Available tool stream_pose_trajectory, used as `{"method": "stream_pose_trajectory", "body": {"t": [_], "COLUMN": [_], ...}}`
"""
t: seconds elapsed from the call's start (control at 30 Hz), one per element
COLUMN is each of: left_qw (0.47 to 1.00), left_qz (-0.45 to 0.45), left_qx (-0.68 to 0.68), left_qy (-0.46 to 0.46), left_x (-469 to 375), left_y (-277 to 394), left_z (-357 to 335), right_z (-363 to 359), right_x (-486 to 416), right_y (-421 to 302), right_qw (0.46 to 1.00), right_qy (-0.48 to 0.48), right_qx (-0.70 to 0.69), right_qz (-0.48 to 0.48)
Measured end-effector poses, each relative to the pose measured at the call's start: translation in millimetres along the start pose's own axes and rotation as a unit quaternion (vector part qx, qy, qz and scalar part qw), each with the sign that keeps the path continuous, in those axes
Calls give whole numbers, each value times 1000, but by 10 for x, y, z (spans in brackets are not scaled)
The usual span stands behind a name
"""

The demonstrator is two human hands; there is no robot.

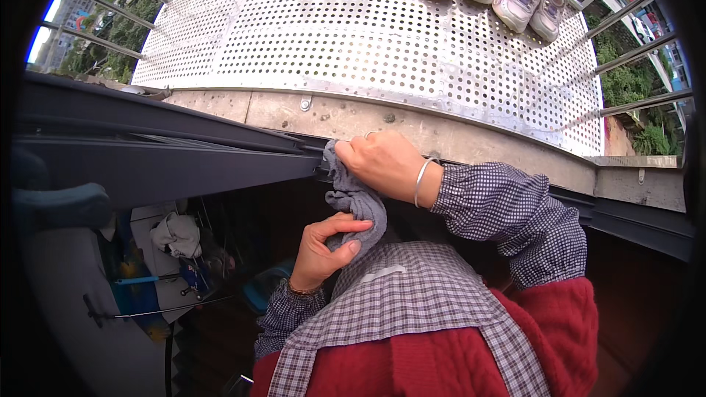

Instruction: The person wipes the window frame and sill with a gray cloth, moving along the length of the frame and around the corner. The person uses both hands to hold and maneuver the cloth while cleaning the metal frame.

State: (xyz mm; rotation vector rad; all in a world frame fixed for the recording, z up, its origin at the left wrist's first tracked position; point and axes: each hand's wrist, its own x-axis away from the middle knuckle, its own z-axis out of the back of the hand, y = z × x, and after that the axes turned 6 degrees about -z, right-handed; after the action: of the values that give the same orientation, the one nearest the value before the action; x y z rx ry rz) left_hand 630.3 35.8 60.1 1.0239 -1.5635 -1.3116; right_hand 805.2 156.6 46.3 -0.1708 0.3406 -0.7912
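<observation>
A grey cloth (357,198) hangs bunched between my two hands at the dark window frame (220,162). My right hand (386,165), with a silver bangle at the wrist, grips the cloth's upper end against the frame's track. Lower down and to the left, my left hand (325,248) pinches the cloth's lower part between thumb and fingers. The fingertips of my right hand are partly hidden behind the cloth and the hand itself.
Beyond the stone sill (342,116) lies a perforated metal platform (331,38) with metal railings (642,107). Two pairs of shoes (518,3) stand at its far right. Indoors at the lower left are a pale cloth (177,234) and a blue-handled tool (138,281).
</observation>
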Motion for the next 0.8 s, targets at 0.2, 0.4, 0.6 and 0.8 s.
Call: {"method": "stream_pose_trajectory", "body": {"t": [0.2, 0.4, 0.6, 0.8], "left_qw": [994, 999, 989, 997], "left_qz": [2, -28, -10, -71], "left_qx": [55, -17, 67, -16], "left_qy": [94, -37, 134, -27], "left_x": [5, 133, 39, 84], "left_y": [54, -12, 5, -67], "left_z": [19, 78, -17, 89], "right_z": [-171, 73, -249, -58], "right_x": [-277, 131, -353, 13], "right_y": [-8, 169, -29, 148], "right_qw": [999, 1000, 996, 999], "right_qy": [26, -18, 75, 13], "right_qx": [-33, -7, -40, -27], "right_qz": [19, 3, 39, 34]}}
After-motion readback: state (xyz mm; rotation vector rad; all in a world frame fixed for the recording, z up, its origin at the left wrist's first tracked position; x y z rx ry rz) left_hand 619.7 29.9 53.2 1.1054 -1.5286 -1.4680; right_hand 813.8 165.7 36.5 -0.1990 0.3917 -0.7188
